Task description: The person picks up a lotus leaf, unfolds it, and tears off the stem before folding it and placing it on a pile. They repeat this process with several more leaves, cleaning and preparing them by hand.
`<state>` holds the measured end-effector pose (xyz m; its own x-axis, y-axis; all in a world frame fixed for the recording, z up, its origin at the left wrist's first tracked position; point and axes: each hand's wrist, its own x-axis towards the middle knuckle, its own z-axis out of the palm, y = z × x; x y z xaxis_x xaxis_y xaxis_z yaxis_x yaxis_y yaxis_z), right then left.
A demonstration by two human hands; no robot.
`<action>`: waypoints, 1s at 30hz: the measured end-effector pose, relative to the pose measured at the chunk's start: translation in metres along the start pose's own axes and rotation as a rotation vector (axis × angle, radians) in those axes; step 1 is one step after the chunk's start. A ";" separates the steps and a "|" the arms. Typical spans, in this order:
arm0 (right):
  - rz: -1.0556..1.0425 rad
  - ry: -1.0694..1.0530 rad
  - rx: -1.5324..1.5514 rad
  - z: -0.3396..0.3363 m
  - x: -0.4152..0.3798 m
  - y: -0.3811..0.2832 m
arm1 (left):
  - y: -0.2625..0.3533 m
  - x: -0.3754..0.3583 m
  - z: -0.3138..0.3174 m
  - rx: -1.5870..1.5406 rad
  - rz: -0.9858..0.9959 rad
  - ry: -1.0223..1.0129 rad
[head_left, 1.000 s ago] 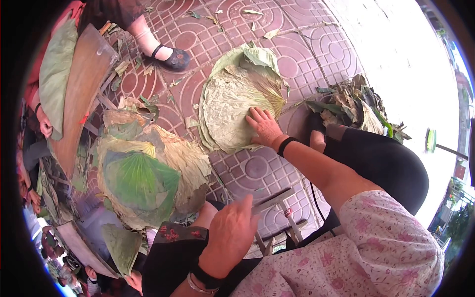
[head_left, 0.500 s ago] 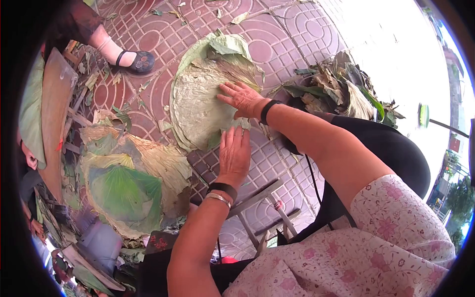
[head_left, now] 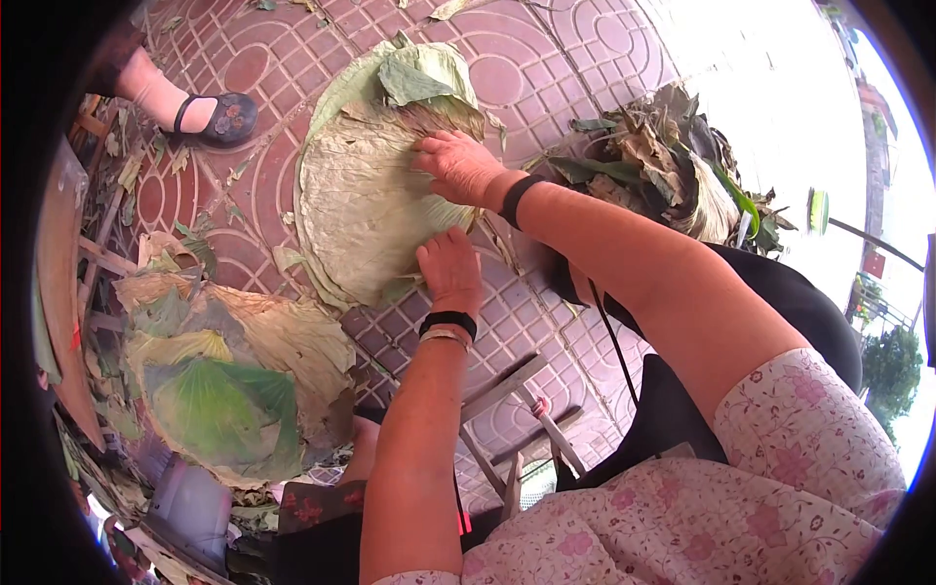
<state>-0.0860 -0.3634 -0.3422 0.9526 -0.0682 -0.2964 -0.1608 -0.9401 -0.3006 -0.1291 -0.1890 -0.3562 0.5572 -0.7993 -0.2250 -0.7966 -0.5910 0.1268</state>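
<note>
A round stack of pale, dried lotus leaves (head_left: pixel 356 210) lies on the tiled ground in front of me. My right hand (head_left: pixel 458 171) rests palm down on its right side, the fingers laid over the top leaf and slightly bent. Below it, my left hand (head_left: pixel 451 270) is at the near right edge, its fingers curled in against the leaf rim; the fingertips are partly hidden and blurred. Between the two hands the leaf edge shows as a ribbed fold. A darker green leaf piece (head_left: pixel 409 82) lies on the far end of the stack.
A second leaf pile with a green leaf (head_left: pixel 219 405) on top lies at the left. Crumpled brown leaves (head_left: pixel 673 166) are heaped at the right. Another person's shoe (head_left: pixel 222 119) stands upper left. A wooden stool frame (head_left: pixel 507 390) is near my lap.
My left hand's outstretched fingers have curled in at the leaf edge. My right hand's fingers have drawn closer together on the leaf. The view has shifted, moving the stack leftward in the picture.
</note>
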 end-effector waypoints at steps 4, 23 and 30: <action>0.308 0.119 0.476 -0.007 0.005 -0.007 | -0.007 -0.006 0.010 -0.002 -0.002 0.025; 0.193 -0.306 0.472 0.027 0.006 -0.011 | -0.032 0.003 -0.009 -0.053 0.197 -0.010; 0.069 -0.237 0.341 0.024 -0.004 -0.020 | -0.040 0.001 -0.007 -0.083 0.267 0.040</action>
<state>-0.0928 -0.3366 -0.3570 0.8572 -0.0109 -0.5148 -0.3362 -0.7691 -0.5436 -0.0953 -0.1670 -0.3544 0.3406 -0.9305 -0.1347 -0.8954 -0.3647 0.2554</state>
